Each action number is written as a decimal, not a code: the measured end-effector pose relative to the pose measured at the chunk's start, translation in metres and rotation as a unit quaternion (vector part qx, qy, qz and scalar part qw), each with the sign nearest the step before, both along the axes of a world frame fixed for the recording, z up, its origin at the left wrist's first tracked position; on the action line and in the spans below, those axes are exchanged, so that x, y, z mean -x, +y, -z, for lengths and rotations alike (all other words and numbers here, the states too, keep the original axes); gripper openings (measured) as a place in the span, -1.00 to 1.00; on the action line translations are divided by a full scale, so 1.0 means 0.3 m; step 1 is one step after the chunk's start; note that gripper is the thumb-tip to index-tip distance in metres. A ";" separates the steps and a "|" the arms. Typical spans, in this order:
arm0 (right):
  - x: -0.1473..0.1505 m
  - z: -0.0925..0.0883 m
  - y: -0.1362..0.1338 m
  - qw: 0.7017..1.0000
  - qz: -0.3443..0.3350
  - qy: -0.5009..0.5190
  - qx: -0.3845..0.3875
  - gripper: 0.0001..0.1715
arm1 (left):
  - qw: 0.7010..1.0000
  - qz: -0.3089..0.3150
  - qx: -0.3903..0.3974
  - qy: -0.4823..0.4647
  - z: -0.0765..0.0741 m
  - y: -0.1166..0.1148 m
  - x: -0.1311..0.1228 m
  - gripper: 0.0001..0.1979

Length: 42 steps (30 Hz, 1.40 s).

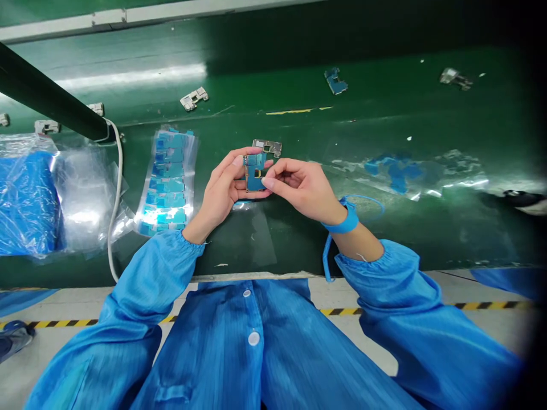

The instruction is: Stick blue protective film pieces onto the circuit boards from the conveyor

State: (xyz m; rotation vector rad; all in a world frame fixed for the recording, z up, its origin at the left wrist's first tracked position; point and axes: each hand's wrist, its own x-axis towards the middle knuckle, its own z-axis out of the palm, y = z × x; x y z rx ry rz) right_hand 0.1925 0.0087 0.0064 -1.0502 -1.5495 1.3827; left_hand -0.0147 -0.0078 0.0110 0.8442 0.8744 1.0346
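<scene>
My left hand (222,185) holds a blue circuit board (255,181) over the green bench, its fingers around the left side and under the lower edge. Thumb and forefinger of my right hand (301,188) are pinched together at the board's right edge; whatever may be between them is too small to make out. Just beyond my fingers lies another circuit board (273,148) with silvery metal parts, partly hidden by the held one. A clear sheet of blue film stickers (168,182) lies left of my left hand. My right wrist wears a blue wrist strap (345,221) with a coiled cord.
Farther back are a silvery board (194,99), a blue board (335,81) and another board (456,78). Plastic bags with blue contents (28,202) and a white cable (116,199) are at left. A dark post (55,91) slants across. Clear film (410,173) lies at right.
</scene>
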 end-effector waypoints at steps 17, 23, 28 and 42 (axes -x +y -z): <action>0.007 -0.002 -0.007 1.000 0.010 -0.001 0.008 -0.44 | 1.000 0.005 -0.009 0.025 0.007 -0.002 -0.002 -0.53; 0.007 -0.005 -0.010 1.000 0.010 0.001 0.014 -0.44 | 1.000 -0.001 0.002 0.015 0.009 -0.001 -0.002 -0.51; 0.005 -0.001 -0.009 1.000 0.006 0.014 0.008 -0.45 | 1.000 -0.004 -0.001 0.027 0.011 -0.003 -0.001 -0.50; 0.010 -0.010 -0.014 1.000 0.018 0.016 0.013 -0.55 | 1.000 0.003 0.001 0.021 0.001 -0.005 -0.002 -0.47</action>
